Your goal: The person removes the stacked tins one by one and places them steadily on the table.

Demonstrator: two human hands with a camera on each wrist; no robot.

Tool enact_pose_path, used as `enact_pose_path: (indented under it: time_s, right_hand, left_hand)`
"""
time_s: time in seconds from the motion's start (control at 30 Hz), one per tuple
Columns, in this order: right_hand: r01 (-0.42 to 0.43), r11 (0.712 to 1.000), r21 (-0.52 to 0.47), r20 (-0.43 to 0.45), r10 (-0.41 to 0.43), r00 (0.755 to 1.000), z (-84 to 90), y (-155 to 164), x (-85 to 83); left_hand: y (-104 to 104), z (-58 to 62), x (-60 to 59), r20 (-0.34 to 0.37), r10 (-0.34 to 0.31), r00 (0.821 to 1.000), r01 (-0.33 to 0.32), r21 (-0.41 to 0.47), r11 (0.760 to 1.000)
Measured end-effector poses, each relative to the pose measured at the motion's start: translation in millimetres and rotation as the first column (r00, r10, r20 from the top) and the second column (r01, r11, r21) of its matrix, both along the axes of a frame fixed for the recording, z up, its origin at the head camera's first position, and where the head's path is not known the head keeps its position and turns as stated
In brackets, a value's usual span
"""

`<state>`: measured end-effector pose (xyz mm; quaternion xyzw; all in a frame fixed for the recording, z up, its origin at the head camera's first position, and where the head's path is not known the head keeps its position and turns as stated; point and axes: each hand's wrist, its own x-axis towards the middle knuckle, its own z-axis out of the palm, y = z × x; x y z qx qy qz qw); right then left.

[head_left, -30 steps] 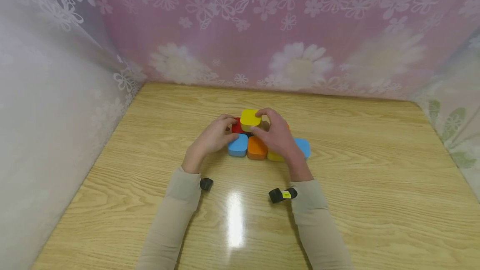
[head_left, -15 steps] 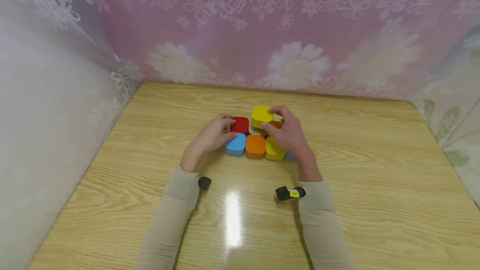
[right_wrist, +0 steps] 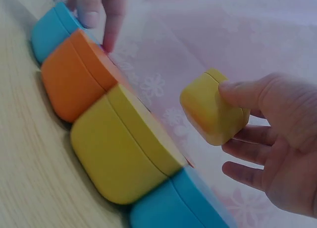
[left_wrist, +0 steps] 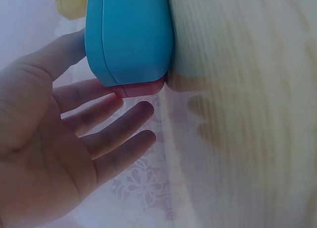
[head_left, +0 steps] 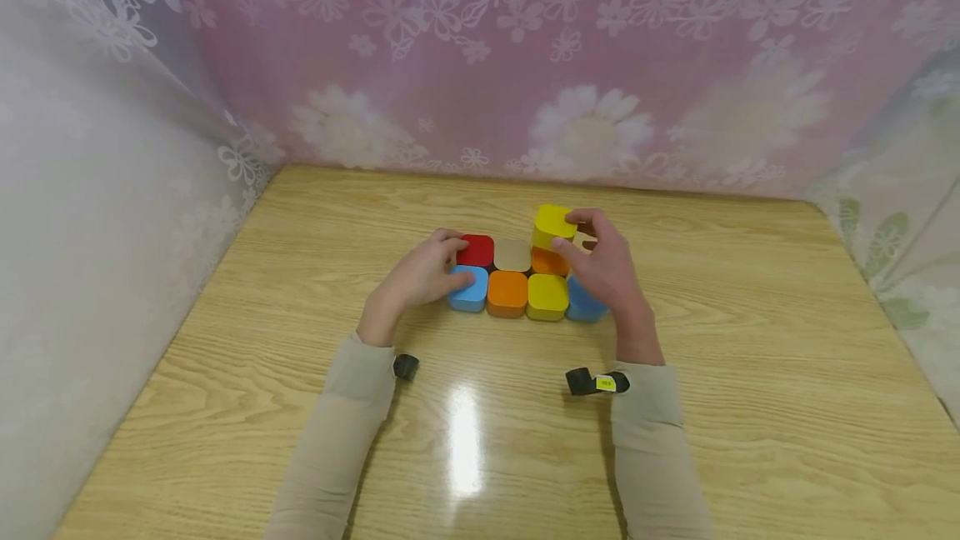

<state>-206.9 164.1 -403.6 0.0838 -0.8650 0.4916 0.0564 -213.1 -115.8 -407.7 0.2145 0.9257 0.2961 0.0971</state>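
My right hand (head_left: 611, 265) pinches a yellow rounded block (head_left: 552, 223) between thumb and fingers, raised above the back row. In the right wrist view this block (right_wrist: 210, 106) hangs apart from the front row. My left hand (head_left: 420, 273) lies at the left end of the group: its thumb rests on the front blue block (head_left: 468, 292) and its fingers touch the red block (head_left: 477, 249) behind. The left wrist view shows the outer fingers (left_wrist: 124, 124) fairly straight beside the blue block (left_wrist: 133, 39). Beige (head_left: 513, 255) and orange (head_left: 550, 262) blocks continue the back row.
Rightward along the front row stand an orange block (head_left: 507, 295), a yellow block (head_left: 547, 298) and another blue block (head_left: 586, 303), partly behind the right hand. All rest on a wood-grain table (head_left: 300, 207). Flowered curtains (head_left: 450, 65) hang at its back and sides.
My right hand has carried the yellow block rightward, from near the red block to above the back orange one, uncovering the beige block. The left hand has stayed about where it was.
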Motion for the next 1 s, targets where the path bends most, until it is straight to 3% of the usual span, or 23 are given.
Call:
enact_pose_path:
  time_s: [0.5,1.0]
  right_hand:
    - [0.029,0.998,0.058,0.025,-0.031,0.999,2.0,31.9,3.4]
    - [-0.022,0.994,0.106,0.074,0.014,0.997,-1.5,50.0,8.1]
  left_hand:
    - [3.4,1.4,1.6,0.023,0.031,0.999,-0.030,-0.021,0.999]
    - [2.7,2.7,2.5,0.038,0.030,0.999,-0.028,-0.039,0.999]
